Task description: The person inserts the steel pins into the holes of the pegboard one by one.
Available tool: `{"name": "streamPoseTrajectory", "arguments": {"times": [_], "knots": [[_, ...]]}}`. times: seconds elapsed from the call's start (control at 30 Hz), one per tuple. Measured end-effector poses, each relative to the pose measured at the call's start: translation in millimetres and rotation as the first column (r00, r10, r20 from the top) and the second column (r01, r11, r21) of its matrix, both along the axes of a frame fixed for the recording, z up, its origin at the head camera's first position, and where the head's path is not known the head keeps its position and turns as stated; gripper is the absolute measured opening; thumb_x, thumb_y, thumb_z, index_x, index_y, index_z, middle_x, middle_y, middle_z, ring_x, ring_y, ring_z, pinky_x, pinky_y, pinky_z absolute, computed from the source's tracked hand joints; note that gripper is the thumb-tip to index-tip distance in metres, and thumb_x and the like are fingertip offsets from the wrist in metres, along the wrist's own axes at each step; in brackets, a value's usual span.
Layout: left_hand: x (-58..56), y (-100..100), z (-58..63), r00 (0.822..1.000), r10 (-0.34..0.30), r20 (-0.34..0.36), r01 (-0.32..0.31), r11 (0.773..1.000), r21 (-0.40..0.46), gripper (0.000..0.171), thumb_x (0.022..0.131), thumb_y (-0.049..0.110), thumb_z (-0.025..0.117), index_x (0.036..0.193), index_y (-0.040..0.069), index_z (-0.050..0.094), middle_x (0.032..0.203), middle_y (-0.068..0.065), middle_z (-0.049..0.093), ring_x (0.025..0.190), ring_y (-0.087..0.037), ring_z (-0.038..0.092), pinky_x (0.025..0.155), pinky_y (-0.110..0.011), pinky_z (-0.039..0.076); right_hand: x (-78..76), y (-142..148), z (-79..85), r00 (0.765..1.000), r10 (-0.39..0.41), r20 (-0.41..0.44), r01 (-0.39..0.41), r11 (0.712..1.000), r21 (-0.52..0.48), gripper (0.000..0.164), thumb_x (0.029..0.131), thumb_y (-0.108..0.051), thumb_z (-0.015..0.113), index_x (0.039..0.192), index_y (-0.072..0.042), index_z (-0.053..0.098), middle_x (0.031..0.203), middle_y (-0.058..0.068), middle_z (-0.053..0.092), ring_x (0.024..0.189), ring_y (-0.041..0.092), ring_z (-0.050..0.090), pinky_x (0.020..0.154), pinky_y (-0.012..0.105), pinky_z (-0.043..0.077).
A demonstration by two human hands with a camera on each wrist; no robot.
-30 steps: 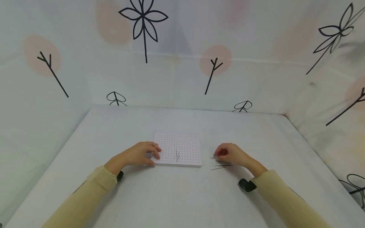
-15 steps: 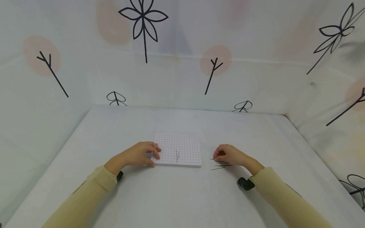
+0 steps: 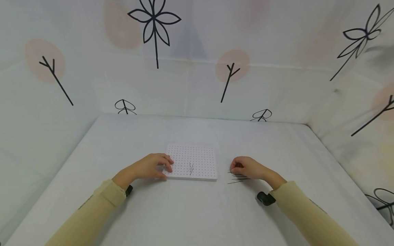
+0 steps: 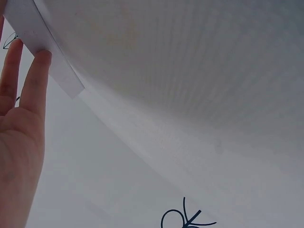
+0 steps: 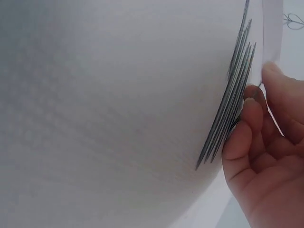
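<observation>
The right hand (image 3: 247,167) has edged down slightly, its fingers apparently pinching one of the sticks (image 5: 227,107), seemingly singling it out, while the left hand's (image 3: 150,166) spread fingers touch the board (image 3: 194,155).

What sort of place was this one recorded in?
Probably a small tabletop booth set up for close handwork, though the wider room is out of view. Pale sheeting printed with line-drawn flowers rises behind and beside a white table, which bears a perforated board and thin dark rods.
</observation>
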State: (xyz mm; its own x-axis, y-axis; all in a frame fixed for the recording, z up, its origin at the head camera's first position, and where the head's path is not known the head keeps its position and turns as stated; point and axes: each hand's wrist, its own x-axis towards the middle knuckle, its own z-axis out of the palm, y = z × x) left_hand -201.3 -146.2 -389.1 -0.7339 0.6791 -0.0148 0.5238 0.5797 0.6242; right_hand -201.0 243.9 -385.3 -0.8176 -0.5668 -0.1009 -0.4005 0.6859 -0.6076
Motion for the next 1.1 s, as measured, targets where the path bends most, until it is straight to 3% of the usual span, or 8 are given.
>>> {"name": "streamPoseTrajectory", "arguments": {"times": [0.43, 1.1], "knots": [[1.5, 1.0, 2.2, 1.000, 0.004, -0.005, -0.004, 1.000, -0.008, 0.020, 0.072, 0.014, 0.080, 0.086, 0.022, 0.068, 0.117, 0.003, 0.058, 0.119, -0.024, 0.046, 0.103, -0.045, 0.034, -0.2, -2.1, 1.1, 0.992, -0.086, -0.098, 0.077, 0.993, -0.086, 0.007, 0.089, -0.005, 0.061, 0.095, -0.007, 0.059, 0.085, -0.002, 0.057, 0.077, 0.015, 0.051, 0.066, 0.026, 0.047], [1.6, 0.8, 1.3, 1.000, 0.000, -0.012, 0.000, 1.000, 0.001, 0.020, 0.072, 0.014, 0.080, 0.086, 0.023, 0.068, 0.117, 0.003, 0.058, 0.121, -0.025, 0.045, 0.103, -0.046, 0.033, 4.8, -18.4, 9.5, 0.993, -0.113, 0.020, 0.114, 0.947, -0.300, 0.011, 0.085, -0.005, 0.066, 0.090, -0.004, 0.056, 0.084, 0.006, 0.062, 0.076, 0.019, 0.064, 0.068, 0.028, 0.055]]}}
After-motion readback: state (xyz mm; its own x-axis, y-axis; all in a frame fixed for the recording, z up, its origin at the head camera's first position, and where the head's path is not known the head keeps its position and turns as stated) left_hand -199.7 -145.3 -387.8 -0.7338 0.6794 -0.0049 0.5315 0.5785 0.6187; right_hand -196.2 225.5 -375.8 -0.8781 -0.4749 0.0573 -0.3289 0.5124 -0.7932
